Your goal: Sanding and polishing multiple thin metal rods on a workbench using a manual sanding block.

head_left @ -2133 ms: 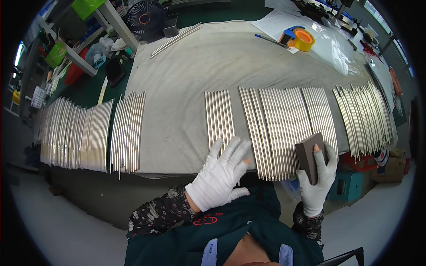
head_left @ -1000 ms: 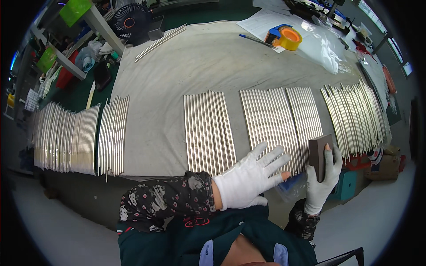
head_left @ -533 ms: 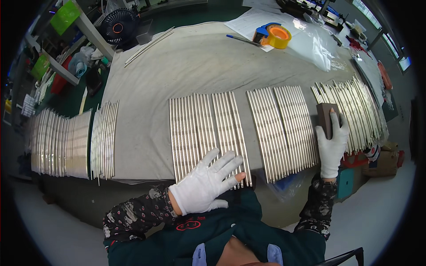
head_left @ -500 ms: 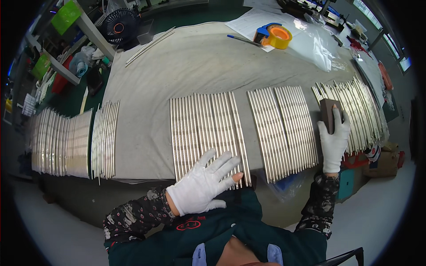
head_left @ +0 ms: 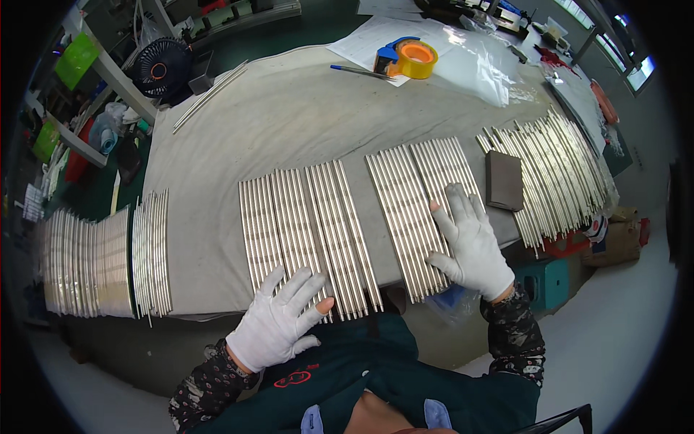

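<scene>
My left hand [head_left: 285, 318], in a white glove with one bare fingertip, lies spread on the near ends of a row of shiny metal rods [head_left: 296, 231]. My right hand [head_left: 470, 249], gloved the same way, rests with fingers apart on the right side of a second row of rods [head_left: 405, 210]. Just right of it a dark brown rectangular block [head_left: 504, 181] lies against the left edge of a looser spread of rods [head_left: 560, 177]. Neither hand grips anything. Narrow gaps split both rows into smaller groups.
More rods [head_left: 87, 264] are packed at the table's left end, beside a smaller bunch [head_left: 150, 253]. Farther back lie a few loose rods [head_left: 210, 96], a fan [head_left: 160, 66], a blue pen [head_left: 361, 71], a tape dispenser [head_left: 408, 58] and clear plastic [head_left: 481, 72].
My right hand has let go of the brown block and moved left onto the second row. The middle row now shows a wider gap. The whole view has shifted.
</scene>
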A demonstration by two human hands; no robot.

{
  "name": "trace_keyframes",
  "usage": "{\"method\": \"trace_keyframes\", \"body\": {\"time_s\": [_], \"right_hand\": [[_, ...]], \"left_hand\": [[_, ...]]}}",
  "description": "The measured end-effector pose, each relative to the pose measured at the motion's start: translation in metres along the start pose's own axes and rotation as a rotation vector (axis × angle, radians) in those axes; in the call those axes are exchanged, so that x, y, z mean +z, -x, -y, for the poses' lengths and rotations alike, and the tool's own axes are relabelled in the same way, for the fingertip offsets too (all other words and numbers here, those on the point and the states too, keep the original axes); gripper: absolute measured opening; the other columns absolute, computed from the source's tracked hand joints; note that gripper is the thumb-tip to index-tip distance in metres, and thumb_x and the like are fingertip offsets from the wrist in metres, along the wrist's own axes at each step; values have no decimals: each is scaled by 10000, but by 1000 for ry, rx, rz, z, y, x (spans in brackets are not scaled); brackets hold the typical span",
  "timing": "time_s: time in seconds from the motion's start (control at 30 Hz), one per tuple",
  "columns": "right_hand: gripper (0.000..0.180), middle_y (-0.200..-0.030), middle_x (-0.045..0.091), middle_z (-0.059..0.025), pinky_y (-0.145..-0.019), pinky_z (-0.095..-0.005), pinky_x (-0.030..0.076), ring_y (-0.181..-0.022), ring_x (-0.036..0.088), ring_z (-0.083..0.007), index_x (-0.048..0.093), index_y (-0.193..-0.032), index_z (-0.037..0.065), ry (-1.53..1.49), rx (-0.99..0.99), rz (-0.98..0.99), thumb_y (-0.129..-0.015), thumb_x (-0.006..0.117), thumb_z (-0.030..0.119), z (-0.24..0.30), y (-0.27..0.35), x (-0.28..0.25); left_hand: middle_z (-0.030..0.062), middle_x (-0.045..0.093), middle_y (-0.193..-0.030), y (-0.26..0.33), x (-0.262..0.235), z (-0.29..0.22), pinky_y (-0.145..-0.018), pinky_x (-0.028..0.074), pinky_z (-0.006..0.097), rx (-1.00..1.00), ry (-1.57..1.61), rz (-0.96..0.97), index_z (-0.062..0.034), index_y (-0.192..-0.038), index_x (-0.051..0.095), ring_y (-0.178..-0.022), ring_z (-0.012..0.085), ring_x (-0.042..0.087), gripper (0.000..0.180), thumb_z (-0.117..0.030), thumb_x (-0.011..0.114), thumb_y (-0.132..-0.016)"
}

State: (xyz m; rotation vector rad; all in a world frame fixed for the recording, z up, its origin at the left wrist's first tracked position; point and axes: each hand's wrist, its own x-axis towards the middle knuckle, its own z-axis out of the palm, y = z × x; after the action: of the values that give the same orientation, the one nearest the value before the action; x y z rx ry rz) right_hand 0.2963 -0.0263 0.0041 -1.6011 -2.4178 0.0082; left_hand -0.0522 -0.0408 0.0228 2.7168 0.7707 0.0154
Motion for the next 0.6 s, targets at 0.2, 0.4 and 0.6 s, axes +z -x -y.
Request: {"method": "trace_keyframes", "body": {"time_s": [0.2, 0.4, 0.6], "right_hand": [[863, -1354, 380, -317, -1107, -512, 243, -1315, 319, -459, 383, -1307, -84, -16, -124, 36, -786, 536, 587, 32, -23, 5], [934, -1348, 377, -323, -1083, -525, 277, -1293, 346, -471, 393, -1300, -76, -173, -292, 78, -825, 379, 728, 62, -44, 6], [840, -1341, 392, -306, -1068, -525, 294, -1263, 365, -481, 366, -1364, -24, 5, 105, -86, -814, 502, 596, -2, -6, -26]], "left_hand": [[152, 411, -1380, -4, -2, -2, -1050, 267, 542, -19, -39, -21, -145, -1285, 462, -1280, 335, 385, 721, -384, 752, -670], [198, 389, -1373, -2, 5, 3, -1036, 254, 602, 22, -5, -74, -164, -1403, 299, -1261, 406, 385, 934, -388, 770, -628], [197, 382, -1384, 1, 8, 2, -1043, 244, 602, 11, 4, -86, -143, -1425, 270, -1278, 411, 373, 949, -411, 745, -649]]}}
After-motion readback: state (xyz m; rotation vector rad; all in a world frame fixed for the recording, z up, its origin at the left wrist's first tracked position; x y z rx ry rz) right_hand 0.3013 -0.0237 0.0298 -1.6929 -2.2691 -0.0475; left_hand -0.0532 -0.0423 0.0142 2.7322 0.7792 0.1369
